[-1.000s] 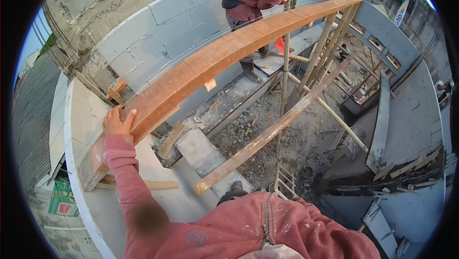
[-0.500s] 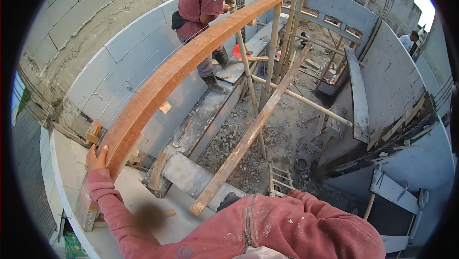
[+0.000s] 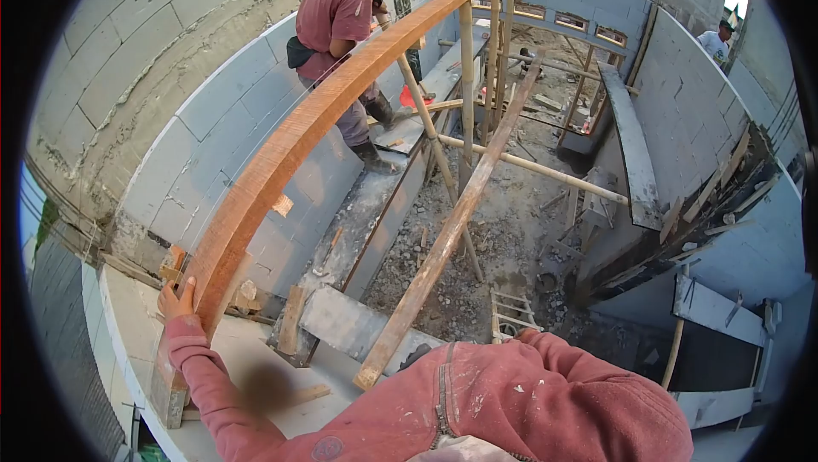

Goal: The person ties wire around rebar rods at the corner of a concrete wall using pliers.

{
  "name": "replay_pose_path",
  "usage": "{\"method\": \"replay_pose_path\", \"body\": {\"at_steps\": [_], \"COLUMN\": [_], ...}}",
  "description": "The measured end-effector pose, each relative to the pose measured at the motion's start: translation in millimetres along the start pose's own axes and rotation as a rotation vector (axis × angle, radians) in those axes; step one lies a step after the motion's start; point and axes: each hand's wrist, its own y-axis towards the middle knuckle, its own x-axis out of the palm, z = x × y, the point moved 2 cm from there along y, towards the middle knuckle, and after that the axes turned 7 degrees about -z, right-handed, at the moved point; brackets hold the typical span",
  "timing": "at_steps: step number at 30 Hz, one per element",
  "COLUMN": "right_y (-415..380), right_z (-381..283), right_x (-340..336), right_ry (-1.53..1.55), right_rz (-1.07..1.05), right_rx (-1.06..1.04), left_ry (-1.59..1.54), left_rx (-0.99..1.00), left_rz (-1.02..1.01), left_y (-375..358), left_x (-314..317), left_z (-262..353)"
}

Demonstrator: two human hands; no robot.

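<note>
A long reddish-brown wooden beam (image 3: 298, 125) runs on edge from the lower left toward the far end of the walls. My left hand (image 3: 177, 302) rests against the near part of the beam, on its outer side, fingers stretched and apart. Alongside the beam runs a thin taut line. Only a small bit of my right hand (image 3: 530, 335) shows past the sleeve, close to a small bamboo ladder (image 3: 514, 310); its fingers are hidden.
A co-worker (image 3: 336, 36) stands by the beam on a ledge along the left block wall (image 3: 213, 108). Bamboo poles (image 3: 467, 78) prop the beam. A plank (image 3: 452, 232) slants across the rubble floor (image 3: 511, 232) below. Another person (image 3: 714, 43) is beyond the right wall.
The view has shifted slightly, so the walls and beam sit a little differently. My left hand remains at the beam. The co-worker's head shows more fully.
</note>
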Motion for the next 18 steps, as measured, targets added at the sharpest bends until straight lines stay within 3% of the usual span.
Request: {"method": "replay_pose_path", "body": {"at_steps": [9, 18], "right_y": [-5.7, -4.5], "right_z": [19.5, 24.3], "right_x": [10.6, 14.2], "right_ry": [0.079, 0.07], "right_rz": [0.024, 0.039], "right_rx": [0.031, 0.022], "left_ry": [0.052, -0.001], "left_rx": [-0.075, -0.008], "left_rz": [-0.109, -0.021], "left_y": [-7.1, -4.8], "left_x": [-12.5, -4.3], "left_z": [10.5, 2.4]}}
